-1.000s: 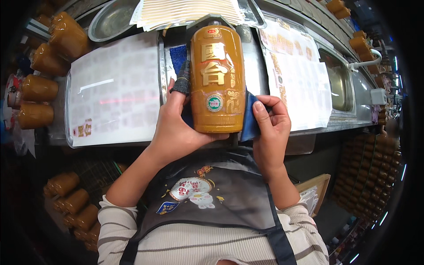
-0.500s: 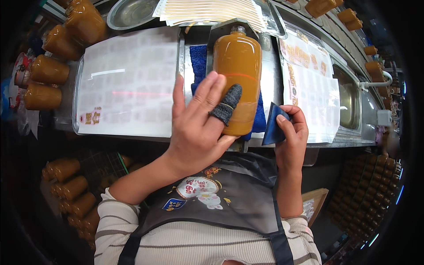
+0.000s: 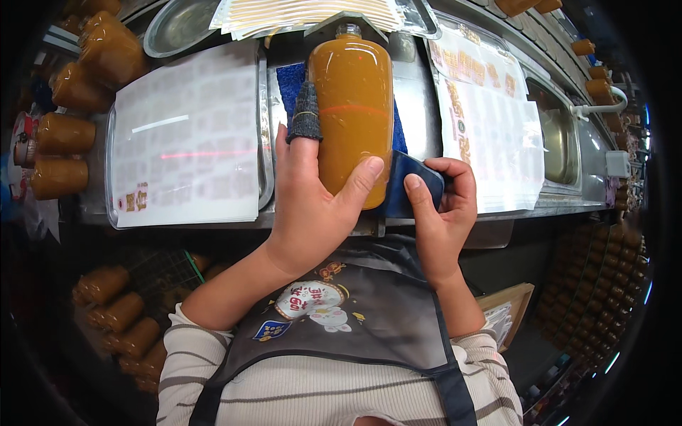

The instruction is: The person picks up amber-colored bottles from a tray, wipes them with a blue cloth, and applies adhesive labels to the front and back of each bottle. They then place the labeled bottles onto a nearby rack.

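Observation:
An amber-brown bottle with a short clear neck lies on its side, neck away from me, over a blue cloth. A red line of light crosses its upper face. My left hand grips its lower part, the thumb across the front and the fingers along the left side. A dark grey finger cover with a band sits on one of those fingers. Pinched in my right hand is a flat dark blue scraper, its left edge against the bottle's lower right side.
A tray of printed label sheets lies on the left, with more sheets on the right. Beyond the bottle is a stack of striped strips by a metal bowl. Several brown bottles line the left; a sink stands right.
My left hand has gone from spread over the bottle's face to holding its left side and lower front. My right hand has brought the scraper left, against the bottle.

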`<state>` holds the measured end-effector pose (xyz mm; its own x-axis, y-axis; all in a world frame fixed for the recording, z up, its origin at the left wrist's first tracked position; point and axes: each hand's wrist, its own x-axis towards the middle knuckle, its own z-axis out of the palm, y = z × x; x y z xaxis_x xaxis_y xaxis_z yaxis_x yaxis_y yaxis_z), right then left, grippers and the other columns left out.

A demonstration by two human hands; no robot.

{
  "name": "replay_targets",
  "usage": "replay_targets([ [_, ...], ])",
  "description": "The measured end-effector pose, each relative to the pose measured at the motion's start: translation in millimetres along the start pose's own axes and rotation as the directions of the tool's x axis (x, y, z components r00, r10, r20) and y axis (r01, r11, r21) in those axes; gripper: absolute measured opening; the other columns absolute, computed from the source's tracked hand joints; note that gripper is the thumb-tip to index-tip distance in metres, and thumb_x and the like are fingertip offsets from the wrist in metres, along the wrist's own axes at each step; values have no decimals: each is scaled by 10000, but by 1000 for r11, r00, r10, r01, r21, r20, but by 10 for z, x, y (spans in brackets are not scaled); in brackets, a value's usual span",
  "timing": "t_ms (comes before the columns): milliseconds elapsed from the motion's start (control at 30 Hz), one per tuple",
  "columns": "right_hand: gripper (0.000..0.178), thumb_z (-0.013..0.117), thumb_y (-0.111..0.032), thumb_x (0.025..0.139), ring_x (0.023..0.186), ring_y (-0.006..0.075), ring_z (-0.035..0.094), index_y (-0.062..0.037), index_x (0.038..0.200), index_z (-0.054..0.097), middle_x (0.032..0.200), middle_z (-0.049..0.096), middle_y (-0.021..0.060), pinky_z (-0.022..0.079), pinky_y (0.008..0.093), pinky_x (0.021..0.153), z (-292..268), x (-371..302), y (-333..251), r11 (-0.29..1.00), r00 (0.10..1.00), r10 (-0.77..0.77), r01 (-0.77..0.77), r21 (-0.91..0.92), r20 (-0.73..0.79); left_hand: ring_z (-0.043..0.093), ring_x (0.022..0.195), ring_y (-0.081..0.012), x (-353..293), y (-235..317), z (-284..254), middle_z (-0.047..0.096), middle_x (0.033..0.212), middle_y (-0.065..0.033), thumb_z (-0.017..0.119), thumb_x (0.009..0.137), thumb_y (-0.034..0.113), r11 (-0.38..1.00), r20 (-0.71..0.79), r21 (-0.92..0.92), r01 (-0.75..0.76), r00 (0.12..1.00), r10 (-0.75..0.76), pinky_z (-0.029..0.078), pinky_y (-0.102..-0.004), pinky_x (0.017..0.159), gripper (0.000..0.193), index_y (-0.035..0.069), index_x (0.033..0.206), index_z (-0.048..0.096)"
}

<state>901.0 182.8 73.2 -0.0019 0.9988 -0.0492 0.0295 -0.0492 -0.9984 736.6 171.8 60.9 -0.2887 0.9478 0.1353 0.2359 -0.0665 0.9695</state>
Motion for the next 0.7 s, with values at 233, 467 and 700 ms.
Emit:
replay_targets([
  [233, 292, 661, 10, 902, 902, 74, 548, 0, 1155, 516, 1015, 571, 41, 470, 216, 798, -24, 64, 29, 997, 998, 63, -63, -44, -15, 588, 1054, -211, 15, 32, -91, 614, 1148, -152, 705, 923, 149, 998, 93, 13, 68, 993, -69, 488, -331, 904, 432, -38, 1249, 493],
  [467, 269, 699, 38, 879, 854, 69, 567, 4, 1123, 591, 1002, 596, 29, 475, 206, 769, 123, -70, 51, 873, 934, -354, 348, -341, 47, 588, 945, -278, 25, -26, -60, 597, 1067, -178, 719, 902, 158, 999, 31, -22, -31, 999, 31, 479, -377, 844, 338, -33, 1140, 574],
  [700, 359, 793, 91, 725, 776, 250, 662, -18, 1056, 710, 927, 671, 124, 527, 312, 690, 226, -84, -237, 627, 708, -572, 703, -336, 416, 551, 1058, -189, 54, -57, -213, 581, 1174, -122, 539, 1004, 121, 947, 107, -282, 156, 986, -130, 435, -325, 944, 326, -41, 1285, 508],
])
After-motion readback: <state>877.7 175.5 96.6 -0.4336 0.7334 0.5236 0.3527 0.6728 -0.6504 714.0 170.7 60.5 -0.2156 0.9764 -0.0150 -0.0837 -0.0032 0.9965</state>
